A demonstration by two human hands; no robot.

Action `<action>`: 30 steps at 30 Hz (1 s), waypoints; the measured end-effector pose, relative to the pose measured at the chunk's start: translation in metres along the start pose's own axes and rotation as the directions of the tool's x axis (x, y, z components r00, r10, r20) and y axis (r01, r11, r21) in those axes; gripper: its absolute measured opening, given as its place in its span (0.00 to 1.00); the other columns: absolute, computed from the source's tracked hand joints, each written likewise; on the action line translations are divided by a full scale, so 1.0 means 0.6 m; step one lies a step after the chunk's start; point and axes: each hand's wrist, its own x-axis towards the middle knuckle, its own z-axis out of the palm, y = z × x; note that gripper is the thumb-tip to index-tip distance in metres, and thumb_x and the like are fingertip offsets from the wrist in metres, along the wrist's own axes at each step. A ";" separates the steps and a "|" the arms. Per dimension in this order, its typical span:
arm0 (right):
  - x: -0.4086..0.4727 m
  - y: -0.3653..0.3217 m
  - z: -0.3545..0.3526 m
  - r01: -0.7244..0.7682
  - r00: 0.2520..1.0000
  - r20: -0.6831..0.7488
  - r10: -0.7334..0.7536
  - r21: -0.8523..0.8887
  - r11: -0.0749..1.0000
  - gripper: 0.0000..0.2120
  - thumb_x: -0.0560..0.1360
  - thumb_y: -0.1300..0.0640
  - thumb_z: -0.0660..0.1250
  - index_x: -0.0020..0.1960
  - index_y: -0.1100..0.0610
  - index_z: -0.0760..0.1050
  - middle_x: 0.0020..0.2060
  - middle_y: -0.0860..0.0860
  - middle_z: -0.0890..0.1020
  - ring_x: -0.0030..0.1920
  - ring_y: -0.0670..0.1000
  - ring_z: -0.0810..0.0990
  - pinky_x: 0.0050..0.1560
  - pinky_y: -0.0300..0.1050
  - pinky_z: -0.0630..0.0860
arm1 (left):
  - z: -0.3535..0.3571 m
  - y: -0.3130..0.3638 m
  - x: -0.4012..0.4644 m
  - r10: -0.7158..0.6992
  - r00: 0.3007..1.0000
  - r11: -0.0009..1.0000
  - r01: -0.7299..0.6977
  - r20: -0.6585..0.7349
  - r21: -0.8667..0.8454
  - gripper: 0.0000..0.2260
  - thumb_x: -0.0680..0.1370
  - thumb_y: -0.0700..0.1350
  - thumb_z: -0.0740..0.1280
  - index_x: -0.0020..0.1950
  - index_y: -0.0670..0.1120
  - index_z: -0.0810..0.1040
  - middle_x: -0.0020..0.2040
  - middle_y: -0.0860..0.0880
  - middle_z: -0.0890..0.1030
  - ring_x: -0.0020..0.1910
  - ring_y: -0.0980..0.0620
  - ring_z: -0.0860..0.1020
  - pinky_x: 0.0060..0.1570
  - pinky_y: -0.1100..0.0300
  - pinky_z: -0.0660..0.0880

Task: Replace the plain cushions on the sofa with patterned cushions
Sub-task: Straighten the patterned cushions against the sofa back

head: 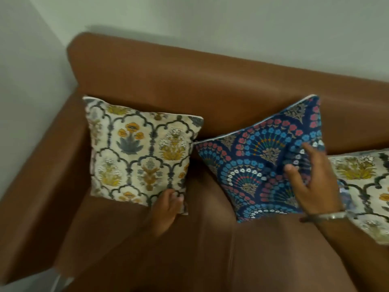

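A cream cushion with yellow flowers leans upright against the brown sofa's backrest at the left end. My left hand grips its lower right corner. To its right a dark blue cushion with fan patterns stands tilted on one corner. My right hand, with a silver bangle at the wrist, lies on the blue cushion's right side with fingers spread. A second cream flowered cushion lies at the right edge, partly cut off by the frame.
The sofa's left armrest runs along the left side, next to a pale wall. The brown seat stretches in front of the cushions. A strip of light floor shows at the bottom left.
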 end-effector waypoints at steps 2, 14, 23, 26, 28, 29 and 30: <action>-0.023 -0.057 0.056 -0.049 0.994 0.108 0.035 0.130 0.990 0.26 0.77 0.48 0.65 0.72 0.58 0.67 0.67 0.59 0.75 0.66 0.57 0.73 0.63 0.51 0.70 | -0.089 -0.055 -0.009 -0.039 0.994 0.998 0.043 -0.104 0.043 0.20 0.80 0.52 0.66 0.67 0.43 0.72 0.59 0.45 0.80 0.57 0.44 0.80 0.55 0.48 0.77; 0.031 -0.269 0.496 -0.645 0.759 0.322 0.566 0.493 0.584 0.37 0.76 0.34 0.58 0.77 0.54 0.59 0.75 0.55 0.67 0.73 0.61 0.67 0.62 0.48 0.64 | -0.388 -0.135 0.226 -0.113 0.959 0.964 0.042 -0.258 -0.263 0.36 0.78 0.69 0.53 0.79 0.49 0.58 0.76 0.43 0.68 0.72 0.40 0.70 0.67 0.47 0.68; 0.037 -0.339 0.437 -0.368 0.929 0.141 0.342 0.447 0.815 0.24 0.78 0.42 0.60 0.69 0.53 0.70 0.60 0.48 0.80 0.63 0.52 0.77 0.58 0.44 0.73 | -0.347 -0.141 0.207 -0.191 0.964 0.775 0.033 -0.183 -0.632 0.37 0.75 0.73 0.47 0.77 0.52 0.62 0.68 0.52 0.72 0.67 0.48 0.72 0.58 0.55 0.69; 0.051 -0.393 0.363 -0.065 0.998 0.030 0.058 0.345 0.936 0.24 0.76 0.40 0.61 0.69 0.48 0.68 0.58 0.45 0.80 0.59 0.45 0.78 0.53 0.42 0.74 | -0.299 -0.130 0.177 -0.160 0.986 0.574 0.123 0.036 -0.810 0.35 0.76 0.71 0.46 0.78 0.54 0.62 0.77 0.50 0.66 0.69 0.52 0.69 0.58 0.62 0.71; 0.075 -0.401 0.352 0.083 0.996 0.007 -0.086 0.159 0.984 0.27 0.77 0.43 0.59 0.73 0.52 0.65 0.61 0.50 0.78 0.60 0.51 0.75 0.55 0.48 0.73 | -0.265 -0.117 0.173 -0.166 0.974 0.388 0.207 0.153 -0.898 0.30 0.78 0.69 0.49 0.75 0.55 0.65 0.78 0.49 0.64 0.70 0.50 0.69 0.61 0.60 0.71; 0.089 -0.401 0.356 0.119 0.993 0.015 -0.121 0.079 0.990 0.28 0.77 0.44 0.57 0.74 0.55 0.64 0.61 0.53 0.78 0.61 0.54 0.75 0.56 0.51 0.73 | -0.255 -0.110 0.178 -0.209 0.962 0.313 0.237 0.177 -0.920 0.29 0.80 0.66 0.52 0.76 0.54 0.65 0.79 0.48 0.63 0.73 0.48 0.67 0.67 0.57 0.68; 0.102 -0.397 0.365 0.130 0.991 0.025 -0.130 0.030 0.991 0.29 0.77 0.46 0.56 0.75 0.58 0.62 0.62 0.57 0.78 0.62 0.57 0.74 0.58 0.54 0.73 | -0.247 -0.106 0.186 -0.261 0.953 0.287 0.228 0.153 -0.930 0.29 0.80 0.64 0.54 0.78 0.51 0.63 0.80 0.47 0.62 0.76 0.46 0.64 0.71 0.56 0.64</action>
